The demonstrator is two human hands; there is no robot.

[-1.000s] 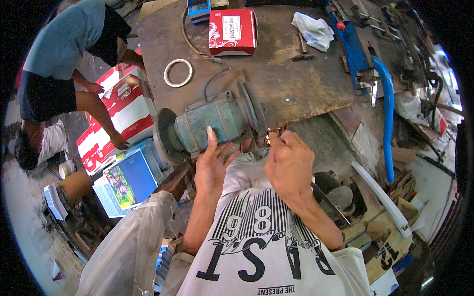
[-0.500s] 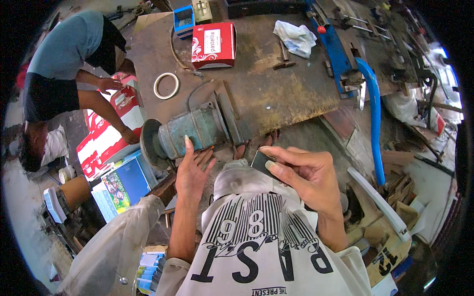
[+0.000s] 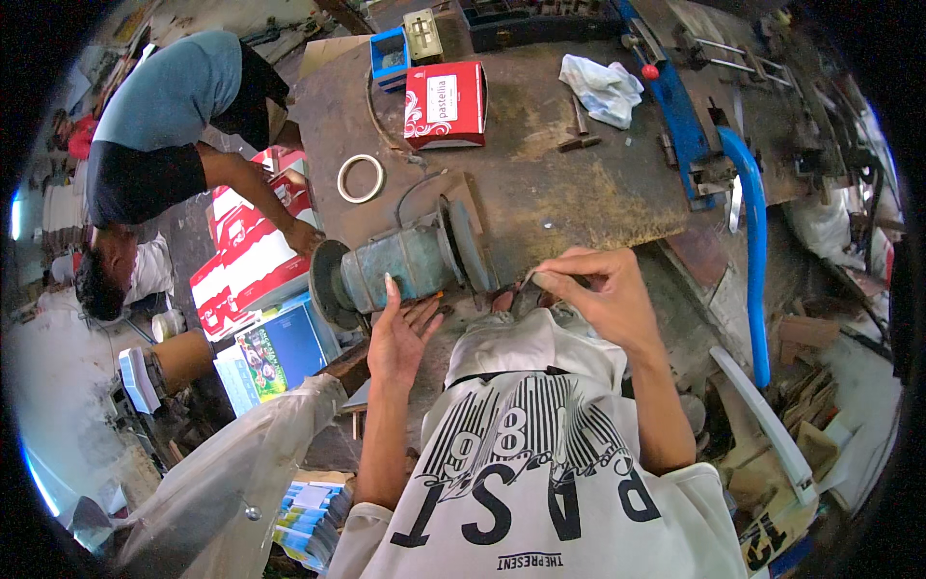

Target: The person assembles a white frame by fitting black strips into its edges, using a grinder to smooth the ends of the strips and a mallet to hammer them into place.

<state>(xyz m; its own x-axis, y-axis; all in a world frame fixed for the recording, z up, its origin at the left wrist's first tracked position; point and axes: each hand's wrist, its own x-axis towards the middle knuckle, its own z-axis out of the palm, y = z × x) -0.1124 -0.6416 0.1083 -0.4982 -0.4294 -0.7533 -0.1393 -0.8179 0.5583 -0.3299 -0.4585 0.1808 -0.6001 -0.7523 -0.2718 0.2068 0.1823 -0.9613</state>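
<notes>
My left hand is open, its fingers spread and the palm turned up. It is beside the lower side of a worn teal bench grinder at the table edge; whether it touches the motor I cannot tell. The grinder has a round wheel at either end. Close to the right-hand wheel, my right hand pinches a small, thin dark plate between thumb and fingers. The plate shows almost edge-on, apart from the wheel as far as I can see.
On the worn table are a tape roll, a red box, a hammer and a white cloth. A blue lever tool stands right. At left, another person bends over red-and-white printed sheets.
My right hand has tilted the dark plate from showing its flat face to nearly edge-on. The view has shifted, so the scene sits farther right and lower. My left hand stays open.
</notes>
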